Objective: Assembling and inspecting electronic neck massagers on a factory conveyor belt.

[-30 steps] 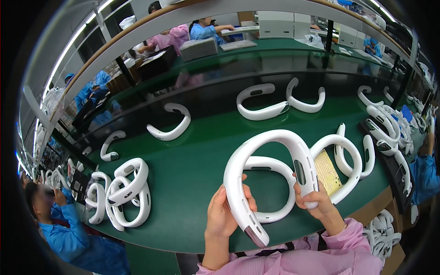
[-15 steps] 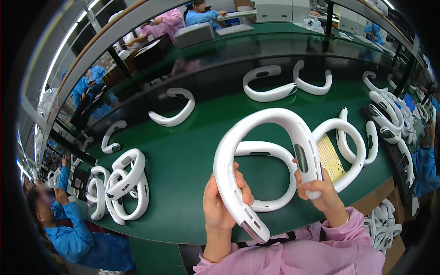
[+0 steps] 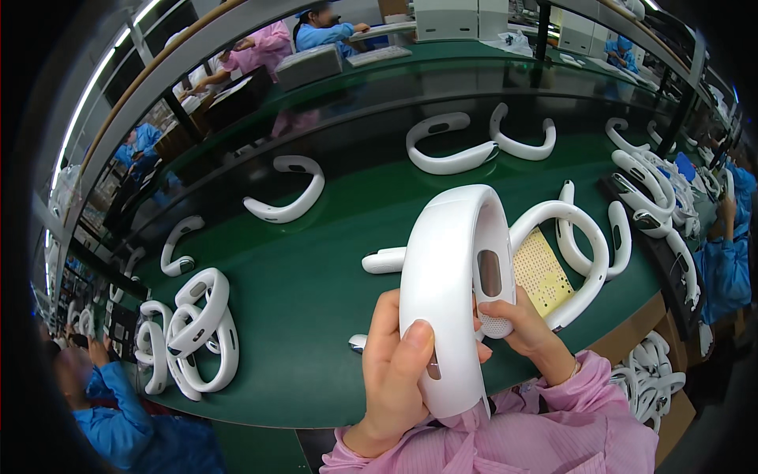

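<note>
- Arching above the near edge of the green surface [image 3: 300, 332]: a glossy white curved plastic band [image 3: 438, 268].
- Left hand [image 3: 392, 367] grips it, thumb against outer face.
- Right hand [image 3: 525, 324] clasps its perforated end.
- Yellow dotted board [image 3: 541, 272], toward right edge.

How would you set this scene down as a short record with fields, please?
Held item: white neckband device
Left grip: closed on it, thumb on the outer face
Right grip: closed on its perforated end
Surface: green bench top
Right of held item: yellow board, partly seen through another neckband
Far left: clustered white neckbands
</note>
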Demonstrator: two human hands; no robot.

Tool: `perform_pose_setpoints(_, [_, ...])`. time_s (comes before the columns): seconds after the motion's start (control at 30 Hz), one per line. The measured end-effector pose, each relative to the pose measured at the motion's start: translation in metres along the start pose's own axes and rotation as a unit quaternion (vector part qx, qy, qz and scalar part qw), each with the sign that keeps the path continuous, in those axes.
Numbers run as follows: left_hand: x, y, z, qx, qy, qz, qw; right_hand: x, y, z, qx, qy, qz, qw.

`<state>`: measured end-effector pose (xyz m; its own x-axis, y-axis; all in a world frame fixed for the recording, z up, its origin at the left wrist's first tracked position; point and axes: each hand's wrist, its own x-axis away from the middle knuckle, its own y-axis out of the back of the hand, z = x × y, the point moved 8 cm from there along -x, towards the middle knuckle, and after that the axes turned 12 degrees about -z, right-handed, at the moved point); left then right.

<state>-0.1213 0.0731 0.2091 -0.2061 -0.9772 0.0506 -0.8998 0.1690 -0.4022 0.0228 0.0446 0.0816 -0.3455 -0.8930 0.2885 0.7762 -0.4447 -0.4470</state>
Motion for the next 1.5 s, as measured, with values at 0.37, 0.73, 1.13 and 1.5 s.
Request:
perform_pose_setpoints(0.37, [0.007,0.007,0.008,-0.002,0.005,0.109,0.994,0.000,0.007,0.004,-0.016,0.062,0.007,0.998])
perform_pose_setpoints(0.73, [-0.061,0.074,0.036,-0.092,-0.196,-0.073,0.974,0.043,-0.002,0.077,0.325,0.444,0.034,0.834])
perform_pose_setpoints(1.13, [-0.100,0.066,0.073,0.103,-0.046,-0.029,0.993,0.076,-0.075,0.092,0.350,0.300,0.250,0.852])
perform_pose_setpoints(1.5, [-0.066,0.048,0.111,-0.014,0.180,0.118,0.977,0.066,-0.102,0.146,0.441,0.632,0.154,0.619])
